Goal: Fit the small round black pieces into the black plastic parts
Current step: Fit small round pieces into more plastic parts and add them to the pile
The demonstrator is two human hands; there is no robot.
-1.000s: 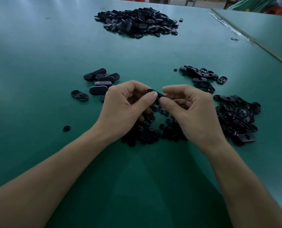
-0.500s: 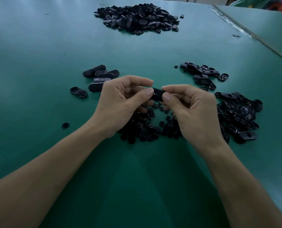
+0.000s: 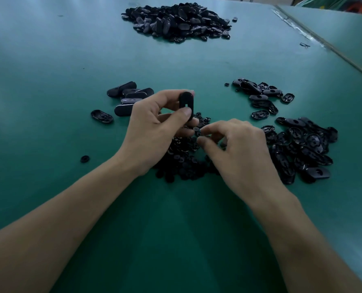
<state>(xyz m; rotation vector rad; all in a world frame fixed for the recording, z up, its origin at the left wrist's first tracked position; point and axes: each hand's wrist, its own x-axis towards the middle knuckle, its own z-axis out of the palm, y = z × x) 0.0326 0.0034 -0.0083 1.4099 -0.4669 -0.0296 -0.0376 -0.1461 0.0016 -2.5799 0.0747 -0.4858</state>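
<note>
Just above the far edge of the heap of small round pieces, an oval black plastic part stands on end, its long axis near upright and a small rectangular slot showing on the face turned toward the camera. The left hand pinches it: the thumb presses on its lower end and the fingers curl round behind its top.

Over the heap's far right side, lower than the part, the right hand hangs palm down. Its thumb and forefinger are bent toward each other above the pieces. One round piece lies at the fingertips, but I cannot tell whether it is gripped.

The part therefore lies up and to the left of the right fingertips, near but not touching. Any piece picked would likely have to travel that way, with the left hand turning the part to meet it.

Left of the heap and beyond it lie a few oval parts, and a stray round piece sits well to its left. Right of the heap are open shells. Far beyond it is a large pile on the green table.
</note>
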